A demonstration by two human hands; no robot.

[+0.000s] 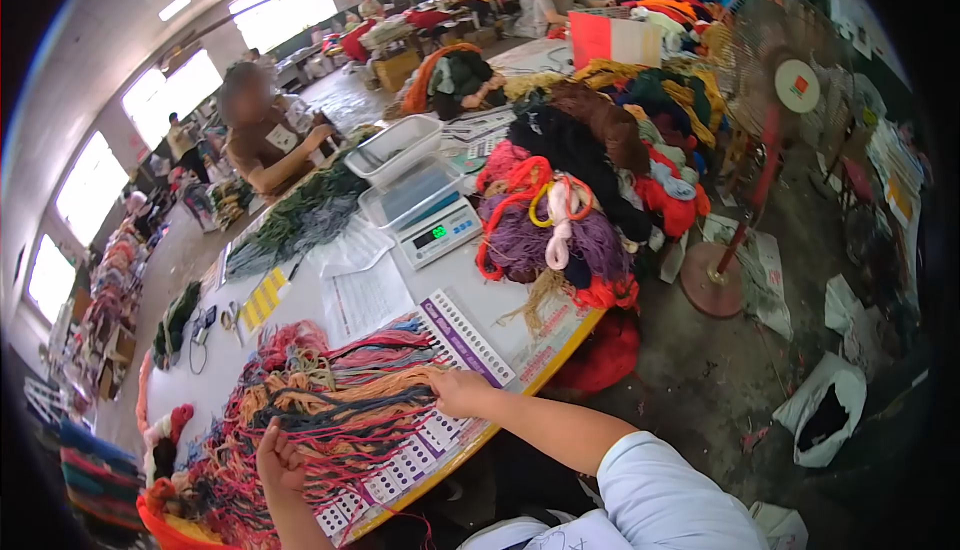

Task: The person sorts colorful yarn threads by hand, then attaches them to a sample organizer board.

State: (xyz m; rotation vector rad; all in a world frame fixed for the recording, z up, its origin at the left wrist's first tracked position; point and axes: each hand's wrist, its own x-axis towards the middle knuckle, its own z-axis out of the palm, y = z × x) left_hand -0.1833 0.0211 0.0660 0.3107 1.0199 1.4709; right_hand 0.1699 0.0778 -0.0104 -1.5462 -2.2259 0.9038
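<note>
A broad bundle of multicoloured yarn (330, 390), in pink, peach, dark grey and red strands, lies across the near part of the table. Under its right ends runs a white and purple card with punched holes (465, 335). My right hand (462, 392) is closed on peach yarn strands at the card, its fingertips partly hidden. Over the bundle's lower left side, my left hand (280, 462) has its index finger raised and the other fingers loosely bent. Nothing shows held in it.
A digital scale (440, 233) with clear plastic trays (405, 175) stands beyond the card. Heaped yarn (560, 215) borders it on the right. Scissors (231, 322) and a yellow striped sheet (264, 298) lie left. A standing fan (770, 100) is at right; a person (265, 145) sits across the table.
</note>
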